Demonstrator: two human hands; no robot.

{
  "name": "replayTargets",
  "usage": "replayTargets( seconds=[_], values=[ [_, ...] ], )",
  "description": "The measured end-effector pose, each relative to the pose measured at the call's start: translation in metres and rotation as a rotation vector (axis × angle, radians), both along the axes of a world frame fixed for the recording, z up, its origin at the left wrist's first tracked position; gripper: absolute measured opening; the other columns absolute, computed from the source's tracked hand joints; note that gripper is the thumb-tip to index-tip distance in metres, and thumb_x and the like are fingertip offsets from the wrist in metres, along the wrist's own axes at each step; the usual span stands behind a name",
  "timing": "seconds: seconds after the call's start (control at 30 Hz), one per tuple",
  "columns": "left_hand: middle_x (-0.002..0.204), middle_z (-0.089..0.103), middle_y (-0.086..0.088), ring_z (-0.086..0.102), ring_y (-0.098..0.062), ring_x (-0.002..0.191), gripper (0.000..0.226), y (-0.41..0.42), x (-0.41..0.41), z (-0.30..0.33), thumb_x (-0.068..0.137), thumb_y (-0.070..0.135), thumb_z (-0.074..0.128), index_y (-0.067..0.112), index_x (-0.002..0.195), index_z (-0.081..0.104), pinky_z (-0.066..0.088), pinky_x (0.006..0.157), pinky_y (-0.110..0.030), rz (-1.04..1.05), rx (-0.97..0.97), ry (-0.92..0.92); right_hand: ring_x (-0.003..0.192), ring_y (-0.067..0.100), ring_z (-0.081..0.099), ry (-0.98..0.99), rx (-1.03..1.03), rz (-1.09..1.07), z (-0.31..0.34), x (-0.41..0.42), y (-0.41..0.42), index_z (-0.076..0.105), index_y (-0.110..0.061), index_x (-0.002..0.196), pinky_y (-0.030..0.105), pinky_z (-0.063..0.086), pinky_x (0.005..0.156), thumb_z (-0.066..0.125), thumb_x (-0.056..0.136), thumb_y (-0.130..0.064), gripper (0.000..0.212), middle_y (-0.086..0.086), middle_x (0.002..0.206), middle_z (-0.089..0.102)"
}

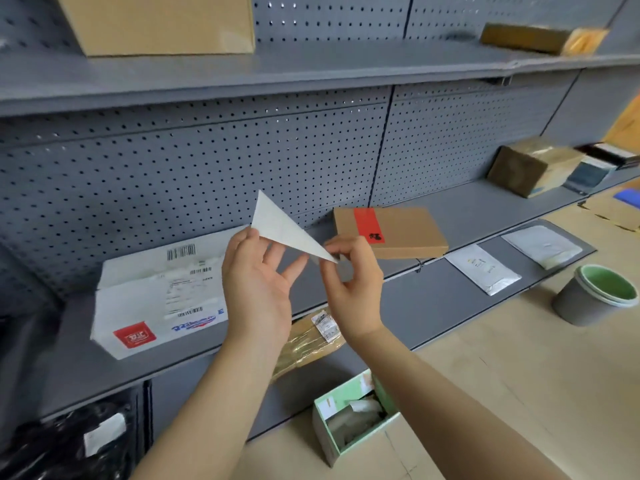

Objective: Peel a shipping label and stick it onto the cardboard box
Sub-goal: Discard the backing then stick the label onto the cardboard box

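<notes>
I hold a white shipping label (282, 226) up in the middle of the frame, in front of the grey pegboard shelving (173, 174). It shows as a pale triangle, edge-on and tilted, its top corner pointing up and its lower tip reaching to the right. My left hand (258, 282) grips the label's left edge between thumb and fingers, palm towards me, the other fingers spread loosely. My right hand (349, 282) pinches the lower right tip between thumb and forefinger; the remaining fingers curl in. Whether the backing has come away there, I cannot tell.

Just behind my right hand, right of centre, a flat cardboard box (391, 230) with a red stripe lies on the shelf, apart from the label. At left centre a white box (159, 296) with barcodes and a red logo sits on the same shelf. Below my wrists lies a tape-wrapped parcel (311, 337). On the floor at lower centre stands an open green carton (349, 420), and at the right edge a grey bin (595, 292) with a green inside.
</notes>
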State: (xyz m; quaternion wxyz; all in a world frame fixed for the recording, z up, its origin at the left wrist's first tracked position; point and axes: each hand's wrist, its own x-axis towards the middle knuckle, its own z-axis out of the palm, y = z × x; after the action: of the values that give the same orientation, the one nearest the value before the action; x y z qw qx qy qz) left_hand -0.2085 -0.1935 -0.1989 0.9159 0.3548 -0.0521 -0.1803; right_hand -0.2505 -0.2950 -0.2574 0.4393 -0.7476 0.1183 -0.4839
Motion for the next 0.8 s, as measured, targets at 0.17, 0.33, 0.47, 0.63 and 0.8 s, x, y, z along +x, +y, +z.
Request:
replayTargets(
  seconds=[0.17, 0.33, 0.47, 0.63, 0.8],
  values=[
    [0.12, 0.063, -0.008, 0.058, -0.021, 0.118, 0.038, 0.003, -0.002, 0.052, 0.098, 0.042, 0.033, 0.012, 0.107, 0.054, 0.051, 0.087, -0.05, 0.021, 0.02, -0.002, 0.086, 0.013, 0.057, -0.053, 0.034, 0.057, 0.056, 0.007, 0.006, 0.058, -0.007, 0.083, 0.024, 0.045, 0.078, 0.06, 0.086, -0.003, 0.005, 0.004, 0.087, 0.06],
    [0.124, 0.062, -0.001, 0.055, -0.014, 0.12, 0.039, 0.003, -0.004, 0.089, 0.099, 0.041, 0.031, 0.017, 0.106, 0.061, 0.047, 0.094, -0.047, 0.119, 0.103, -0.053, 0.088, 0.012, 0.058, -0.077, 0.113, 0.101, 0.102, 0.01, 0.011, 0.057, -0.019, 0.079, 0.027, 0.046, 0.079, 0.061, 0.087, -0.008, 0.014, 0.004, 0.087, 0.061],
    [0.115, 0.056, -0.019, 0.057, -0.01, 0.108, 0.015, 0.001, 0.003, 0.111, 0.094, 0.002, 0.048, 0.01, 0.102, 0.057, 0.05, 0.094, -0.037, 0.215, 0.168, -0.149, 0.085, 0.014, 0.058, -0.121, 0.106, 0.132, 0.137, 0.011, 0.008, 0.054, -0.025, 0.078, 0.031, 0.048, 0.075, 0.062, 0.086, -0.009, 0.02, 0.002, 0.086, 0.061],
    [0.121, 0.059, -0.005, 0.056, -0.008, 0.113, 0.03, -0.004, 0.015, 0.139, 0.087, 0.002, 0.059, 0.018, 0.112, 0.057, 0.042, 0.088, -0.021, 0.308, 0.3, -0.286, 0.079, 0.011, 0.057, -0.155, 0.193, 0.226, 0.175, 0.015, 0.0, 0.058, -0.012, 0.081, 0.02, 0.044, 0.071, 0.061, 0.087, -0.006, 0.009, 0.005, 0.085, 0.062],
    [0.132, 0.057, -0.001, 0.054, -0.008, 0.119, 0.025, -0.001, 0.035, 0.157, 0.087, 0.01, 0.063, 0.012, 0.112, 0.058, 0.043, 0.092, -0.021, 0.37, 0.385, -0.305, 0.077, 0.008, 0.057, -0.186, 0.236, 0.313, 0.197, 0.027, -0.002, 0.059, -0.008, 0.085, 0.019, 0.046, 0.07, 0.06, 0.088, -0.008, 0.004, 0.0, 0.082, 0.063]
  ],
)
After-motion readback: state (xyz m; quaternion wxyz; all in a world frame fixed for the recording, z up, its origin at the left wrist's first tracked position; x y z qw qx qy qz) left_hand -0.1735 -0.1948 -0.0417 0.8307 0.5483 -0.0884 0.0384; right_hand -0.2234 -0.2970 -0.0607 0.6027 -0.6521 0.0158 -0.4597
